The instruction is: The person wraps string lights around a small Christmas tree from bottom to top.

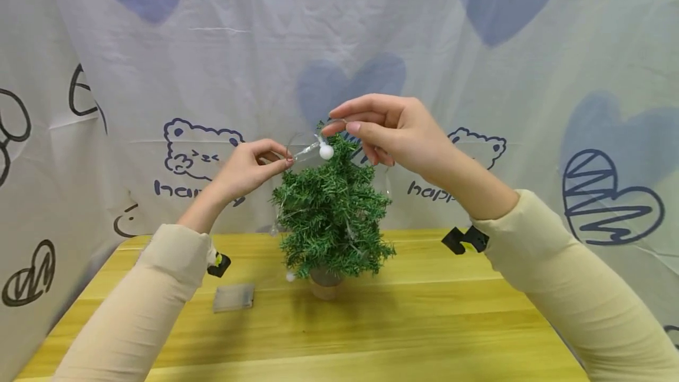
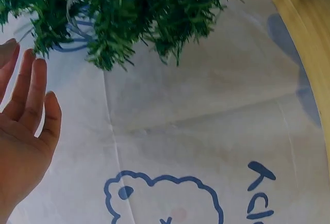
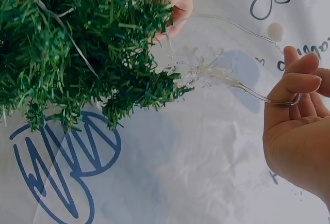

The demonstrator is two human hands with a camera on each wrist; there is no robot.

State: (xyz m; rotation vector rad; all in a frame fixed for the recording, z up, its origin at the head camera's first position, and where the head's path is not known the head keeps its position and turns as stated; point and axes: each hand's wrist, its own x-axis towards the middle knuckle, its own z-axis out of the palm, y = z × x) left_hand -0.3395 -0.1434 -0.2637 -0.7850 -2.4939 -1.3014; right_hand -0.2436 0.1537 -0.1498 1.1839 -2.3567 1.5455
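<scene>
A small green artificial Christmas tree (image 1: pixel 334 211) stands upright in a pot (image 1: pixel 325 290). Just left of its top, my left hand (image 1: pixel 251 167) pinches a clear light-string wire between thumb and index finger. Above the top on the right, my right hand (image 1: pixel 395 131) pinches another stretch of the same wire with thumb and forefinger. Between the hands hang a white ball (image 1: pixel 326 151) and a clear snowflake ornament (image 3: pixel 198 69), the snowflake close to the tree tip in the right wrist view. More clear wire (image 3: pixel 67 30) lies across the branches. The left wrist view cuts off the left thumb side.
A flat translucent box (image 1: pixel 233 297) lies on the wooden table (image 1: pixel 371 335), left of the pot. One more white ball (image 1: pixel 290 276) hangs low by the tree's left side. Behind the table hangs a white cloth (image 1: pixel 276 63) printed with hearts and bears.
</scene>
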